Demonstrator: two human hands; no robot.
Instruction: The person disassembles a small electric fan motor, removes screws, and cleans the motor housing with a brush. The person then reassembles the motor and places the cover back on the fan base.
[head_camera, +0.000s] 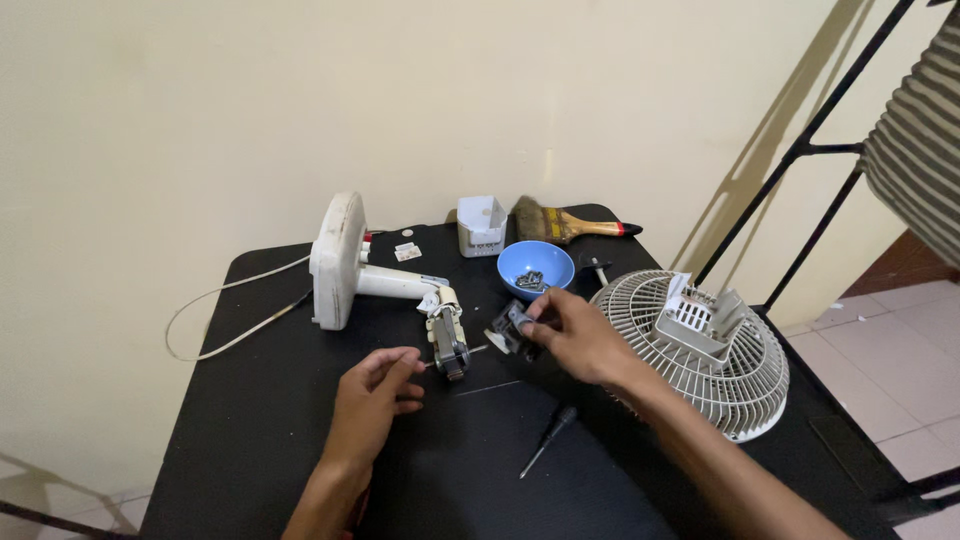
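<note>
Head view: my right hand (578, 335) pinches a small dark grey metal-and-plastic fan part (512, 329); my left hand (378, 392) rests loosely curled beside the bare metal motor (449, 344).

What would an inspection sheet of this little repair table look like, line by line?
Surface: black table, set against a cream wall.
Job's things: fan motor on a white stand lying on its side; small grey part.
Clutter: fan grille, blue bowl of small metal bits, paintbrush, white box, screwdriver.
Fingers: left hand by the motor shaft, loosely curled; right hand pinches the grey part.
Cables: white cord loops off the table's left edge.
Surroundings: black metal frame, striped cloth, tiled floor.
</note>
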